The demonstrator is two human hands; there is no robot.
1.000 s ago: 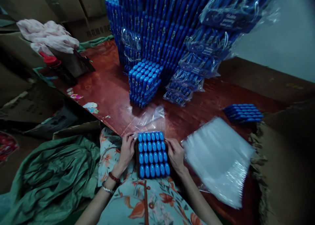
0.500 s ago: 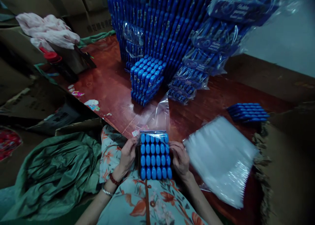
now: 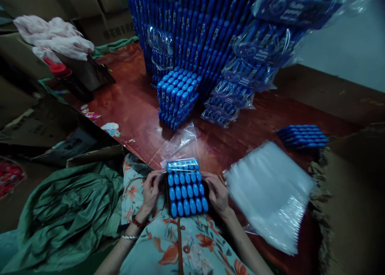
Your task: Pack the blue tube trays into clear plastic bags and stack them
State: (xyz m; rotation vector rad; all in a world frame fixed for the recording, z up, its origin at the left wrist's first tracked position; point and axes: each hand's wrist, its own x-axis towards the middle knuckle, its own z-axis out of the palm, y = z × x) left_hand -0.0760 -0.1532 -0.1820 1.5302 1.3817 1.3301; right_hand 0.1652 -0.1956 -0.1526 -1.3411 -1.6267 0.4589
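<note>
A block of blue oval-topped pieces [image 3: 187, 192] in rows rests against my body at the table's near edge. Its far end is inside the mouth of a clear plastic bag [image 3: 183, 141], which stretches away over the tabletop. My left hand [image 3: 151, 189] pinches the bag's edge at the block's left side. On the right side, my right hand [image 3: 217, 190] has its fingers closed on the bag's other edge. Beyond the bag stands a stack of similar blue pieces [image 3: 177, 96].
Tall blue stacks [image 3: 192, 30] and bagged blue packs [image 3: 251, 52] rise at the back. Flat clear bags [image 3: 270, 194] lie right, near a small blue pile [image 3: 303, 136]. A red-capped bottle [image 3: 70, 80], pink cloth [image 3: 55, 38] and green cloth [image 3: 72, 210] are left.
The bag's mouth has come over the far row of the block. Both hands have shifted slightly left, and the bag's film on the table has crumpled lower.
</note>
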